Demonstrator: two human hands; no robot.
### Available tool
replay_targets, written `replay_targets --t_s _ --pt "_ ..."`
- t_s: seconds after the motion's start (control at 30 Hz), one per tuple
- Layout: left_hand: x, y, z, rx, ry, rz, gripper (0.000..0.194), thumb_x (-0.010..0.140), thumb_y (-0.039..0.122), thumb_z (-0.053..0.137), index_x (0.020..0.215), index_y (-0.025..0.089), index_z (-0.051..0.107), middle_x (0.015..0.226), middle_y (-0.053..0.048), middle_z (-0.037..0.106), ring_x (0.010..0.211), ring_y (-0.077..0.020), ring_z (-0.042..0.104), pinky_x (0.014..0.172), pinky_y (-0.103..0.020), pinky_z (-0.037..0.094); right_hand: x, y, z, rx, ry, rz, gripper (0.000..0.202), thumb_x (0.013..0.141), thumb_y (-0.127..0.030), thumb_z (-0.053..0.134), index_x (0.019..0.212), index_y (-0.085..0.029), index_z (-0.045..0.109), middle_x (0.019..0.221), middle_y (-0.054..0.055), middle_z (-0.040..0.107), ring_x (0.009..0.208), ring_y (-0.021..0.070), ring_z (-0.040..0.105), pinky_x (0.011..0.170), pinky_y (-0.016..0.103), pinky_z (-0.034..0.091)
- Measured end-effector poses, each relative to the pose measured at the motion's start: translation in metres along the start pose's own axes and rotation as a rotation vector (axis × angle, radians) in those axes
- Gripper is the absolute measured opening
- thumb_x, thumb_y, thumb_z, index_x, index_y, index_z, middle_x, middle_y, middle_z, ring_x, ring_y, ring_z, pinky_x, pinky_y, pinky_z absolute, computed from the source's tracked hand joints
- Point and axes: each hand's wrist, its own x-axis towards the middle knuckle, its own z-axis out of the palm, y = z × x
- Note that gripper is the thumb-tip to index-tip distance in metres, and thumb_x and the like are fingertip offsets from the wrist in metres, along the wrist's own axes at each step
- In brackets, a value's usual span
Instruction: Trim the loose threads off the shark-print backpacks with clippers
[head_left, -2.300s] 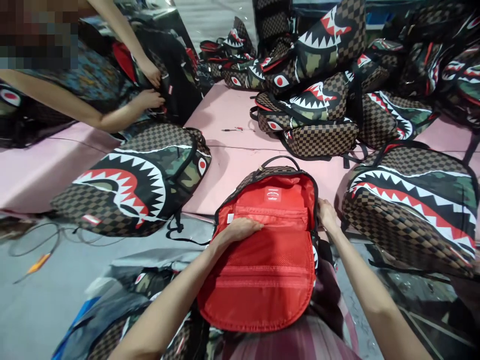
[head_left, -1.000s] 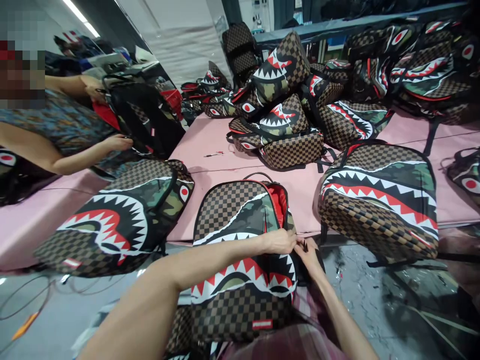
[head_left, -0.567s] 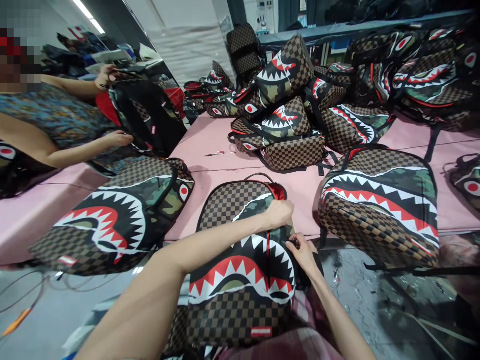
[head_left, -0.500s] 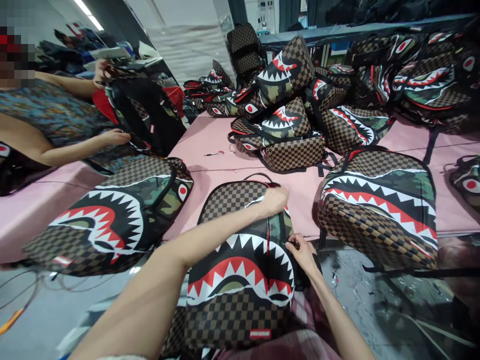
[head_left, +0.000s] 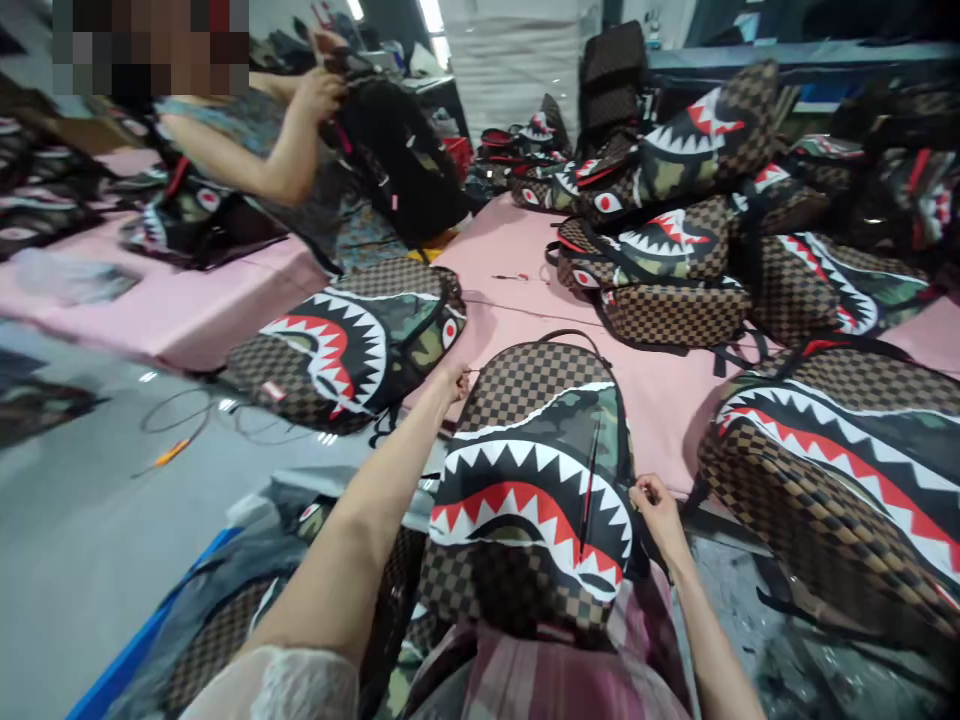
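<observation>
A backpack (head_left: 525,480) with brown-and-black checks, camouflage and a red-and-white shark mouth leans against my lap and the table edge, front towards me. My left hand (head_left: 457,381) is closed at its upper left edge; what the fingers pinch there is too small to make out. On the other side, my right hand (head_left: 657,505) is closed with its fingertips pinching the backpack's right edge. The carry handle (head_left: 574,338) stands up in a loop at the top. A thin dark-red strip (head_left: 590,490) runs down the front panel.
Similar backpacks lie left (head_left: 337,340) and right (head_left: 847,450) of mine. Behind is a pile of backpacks (head_left: 667,250) on the pink table (head_left: 510,235). Another person (head_left: 277,150) handles a black bag at the left. A blue-edged bin (head_left: 154,620) sits below left.
My left hand has moved from the backpack's upper right edge, over the top, to its upper left edge. My right hand stays at the right edge. The view has turned left.
</observation>
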Motion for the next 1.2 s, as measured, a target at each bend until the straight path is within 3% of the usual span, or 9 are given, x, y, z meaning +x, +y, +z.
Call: replay_targets --t_s 0.2,0.37,0.53,0.63,0.77,0.87,1.0,1.07,1.2 --pt "-0.038 -0.093 -0.058 -0.044 -0.164 0.043 0.028 0.084 0.037 0.052 0.097 0.012 0.058 0.084 -0.005 0.061 0.074 -0.0132 0.059 0.059 -0.022 0.048 0.005 0.005 -0.009 -0.075 0.023 0.01 0.031 0.067 -0.046 0.062 0.077 -0.018 0.056 0.066 -0.001 0.056 0.06 0.0136 0.049 0.059 0.026 0.04" --pt "-0.047 -0.129 -0.089 0.05 -0.385 0.297 0.041 0.066 0.031 0.07 0.102 0.019 0.057 0.099 -0.003 0.063 0.09 -0.014 0.058 0.074 -0.022 0.047 -0.016 -0.016 -0.004 -0.245 0.158 -0.041 0.039 0.071 -0.048 0.061 0.094 -0.017 0.06 0.091 0.007 0.064 0.075 0.0186 0.058 0.07 0.031 0.045" --pt "-0.023 -0.131 -0.097 0.142 -0.369 0.396 0.032 0.062 0.028 0.068 0.089 0.013 0.06 0.083 -0.004 0.065 0.078 -0.0147 0.059 0.076 -0.027 0.046 -0.043 -0.055 0.023 -0.451 0.145 -0.218 0.034 0.077 -0.049 0.053 0.091 -0.019 0.062 0.093 0.008 0.064 0.086 0.0218 0.059 0.076 0.033 0.045" --pt "-0.018 -0.129 -0.099 0.19 -0.358 0.434 0.028 0.066 0.03 0.064 0.088 0.013 0.061 0.081 -0.004 0.065 0.076 -0.0149 0.059 0.075 -0.028 0.046 -0.046 -0.071 0.031 -0.508 0.166 -0.198 0.034 0.08 -0.048 0.049 0.092 -0.019 0.062 0.089 0.008 0.065 0.081 0.0217 0.06 0.073 0.033 0.047" --pt "-0.011 -0.118 -0.103 0.277 -0.486 0.49 0.022 0.07 0.031 0.06 0.084 0.013 0.063 0.079 -0.003 0.064 0.073 -0.0132 0.059 0.07 -0.024 0.046 -0.049 -0.086 0.045 -0.598 0.08 -0.304 0.024 0.08 -0.038 0.05 0.09 -0.02 0.062 0.093 0.008 0.065 0.087 0.023 0.06 0.078 0.034 0.047" --pt "-0.001 -0.107 -0.106 0.362 -0.598 0.541 0.019 0.062 0.024 0.066 0.079 0.014 0.062 0.071 0.001 0.062 0.067 -0.0118 0.057 0.065 -0.022 0.045 -0.068 -0.091 0.072 -0.626 -0.149 -0.444 0.025 0.076 -0.018 0.045 0.093 -0.021 0.062 0.101 0.008 0.064 0.095 0.0218 0.06 0.081 0.032 0.048" --pt "0.001 -0.092 -0.114 0.475 -0.658 0.634 0.01 0.065 0.018 0.064 0.074 0.015 0.063 0.073 0.0 0.061 0.069 -0.0122 0.055 0.067 -0.022 0.043 -0.103 -0.091 0.117 -0.66 -0.662 -0.426 0.059 0.058 -0.002 0.036 0.105 -0.028 0.062 0.124 0.001 0.056 0.099 0.0183 0.061 0.08 0.029 0.05" --pt "-0.004 -0.085 -0.12 0.609 -0.614 0.818 0.007 0.073 0.016 0.059 0.078 0.017 0.064 0.08 -0.004 0.063 0.08 -0.0148 0.055 0.076 -0.024 0.041 -0.112 -0.09 0.133 -0.638 -0.789 -0.33 0.067 0.053 -0.002 0.035 0.108 -0.029 0.062 0.131 0.0 0.051 0.091 0.016 0.065 0.078 0.027 0.051" --pt "-0.006 -0.064 -0.113 1.061 -0.317 1.288 0.02 0.085 0.014 0.044 0.085 0.016 0.063 0.085 -0.011 0.062 0.09 -0.0195 0.051 0.082 -0.032 0.038 -0.112 -0.089 0.144 -0.571 -0.803 -0.187 0.067 0.053 -0.002 0.035 0.109 -0.028 0.062 0.133 0.001 0.049 0.102 0.0186 0.061 0.085 0.031 0.05"
